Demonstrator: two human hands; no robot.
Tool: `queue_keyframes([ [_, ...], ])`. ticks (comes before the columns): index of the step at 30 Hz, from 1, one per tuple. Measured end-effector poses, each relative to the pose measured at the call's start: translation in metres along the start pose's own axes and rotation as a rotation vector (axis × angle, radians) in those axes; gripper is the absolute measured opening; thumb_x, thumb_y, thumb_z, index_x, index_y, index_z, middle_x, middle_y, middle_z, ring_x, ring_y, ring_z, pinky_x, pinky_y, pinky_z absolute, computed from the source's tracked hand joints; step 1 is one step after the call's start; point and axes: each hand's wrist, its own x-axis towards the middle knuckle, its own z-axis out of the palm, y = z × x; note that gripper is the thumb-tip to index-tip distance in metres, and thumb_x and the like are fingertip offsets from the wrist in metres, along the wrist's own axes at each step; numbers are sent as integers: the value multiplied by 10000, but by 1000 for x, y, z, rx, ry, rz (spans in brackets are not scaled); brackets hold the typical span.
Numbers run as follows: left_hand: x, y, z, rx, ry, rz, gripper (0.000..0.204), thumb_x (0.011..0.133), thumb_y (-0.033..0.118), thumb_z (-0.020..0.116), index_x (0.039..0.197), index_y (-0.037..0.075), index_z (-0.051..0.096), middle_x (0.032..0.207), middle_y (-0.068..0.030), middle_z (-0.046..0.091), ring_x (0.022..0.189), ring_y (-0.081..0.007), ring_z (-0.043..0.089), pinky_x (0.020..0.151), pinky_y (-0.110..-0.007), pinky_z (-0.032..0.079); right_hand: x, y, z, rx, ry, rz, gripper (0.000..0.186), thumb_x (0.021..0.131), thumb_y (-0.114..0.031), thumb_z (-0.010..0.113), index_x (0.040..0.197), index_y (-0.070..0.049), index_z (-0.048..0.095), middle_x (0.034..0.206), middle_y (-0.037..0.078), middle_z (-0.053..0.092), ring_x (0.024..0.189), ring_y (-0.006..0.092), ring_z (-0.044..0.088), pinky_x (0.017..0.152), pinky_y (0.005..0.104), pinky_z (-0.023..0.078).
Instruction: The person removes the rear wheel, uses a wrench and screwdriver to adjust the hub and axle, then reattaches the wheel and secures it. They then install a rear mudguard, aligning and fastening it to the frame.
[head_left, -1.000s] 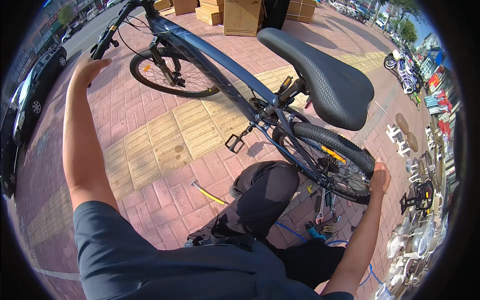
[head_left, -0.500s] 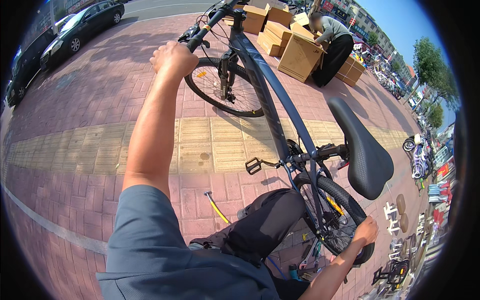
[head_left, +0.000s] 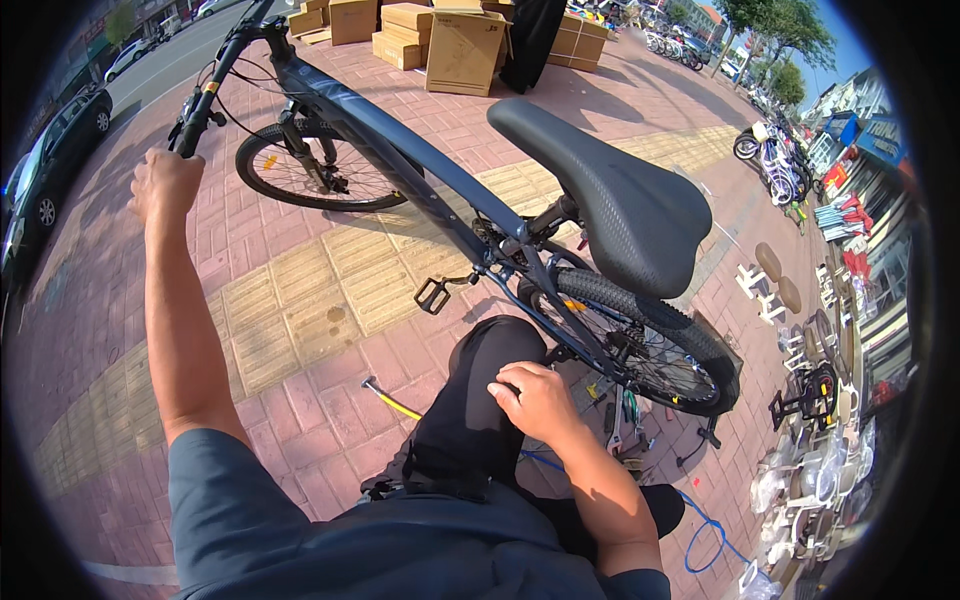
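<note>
A dark blue bicycle (head_left: 390,150) stands upright before me, its handlebar turned toward the left. My left hand (head_left: 165,182) is wrapped round the grip at the near end of the handlebar. My right hand (head_left: 535,400) is off the bicycle, over my bent knee, with fingers curled in and the thumb along them; nothing shows in it. Beyond that hand are the rear wheel (head_left: 690,345) and the black saddle (head_left: 610,200). The front wheel (head_left: 330,200) rests on the paving, and a pedal (head_left: 433,296) sticks out toward me.
Hand tools (head_left: 622,412) lie by the rear wheel, near a blue hose (head_left: 705,530). A yellow-handled tool (head_left: 395,402) lies left of my knee. Loose bicycle parts (head_left: 810,395) line the right side. Cardboard boxes (head_left: 465,55) and a person in black trousers (head_left: 535,40) are beyond.
My right hand has left the rear tyre and come in over my knee. The left hand stays on the grip. The view has turned right, and the bicycle sits further left.
</note>
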Motion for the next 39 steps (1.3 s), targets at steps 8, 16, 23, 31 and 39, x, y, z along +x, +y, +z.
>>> queue_keyframes([
  [8,5,6,70,66,228,337,449,1013,421,497,1390,187,566,1307,-129,662,1180,-371,639,946,-524,522,-65,47,-15,40,-71,432,235,893,-257,700,918,-26,738,892,172,718,833,382,694,739,452,554],
  [16,-61,59,78,-296,649,726,399,991,310,586,1333,113,640,1312,-112,670,1208,-336,629,988,-446,510,-116,85,-92,-65,357,691,244,899,-251,699,988,-30,753,866,185,729,804,345,714,737,415,548],
  [23,-317,147,173,-1409,-769,629,238,965,125,649,1124,-34,728,1019,-76,740,954,-140,653,904,-279,493,-124,106,-150,-210,721,677,234,914,-210,705,1011,-2,746,794,155,731,684,197,683,664,331,524],
  [31,-349,203,240,-1571,-1285,-592,312,1028,340,553,994,46,652,913,-41,698,709,-107,616,626,-269,479,-138,103,-117,106,387,966,176,914,-113,697,1028,18,728,794,64,702,722,110,638,678,283,507],
  [39,-333,284,213,-2182,-949,-514,566,1038,525,455,1098,-38,472,904,-179,561,783,-311,606,730,-424,549,-82,124,-141,-550,786,516,347,875,-186,742,1165,-4,684,1120,167,699,970,282,679,880,383,524],
])
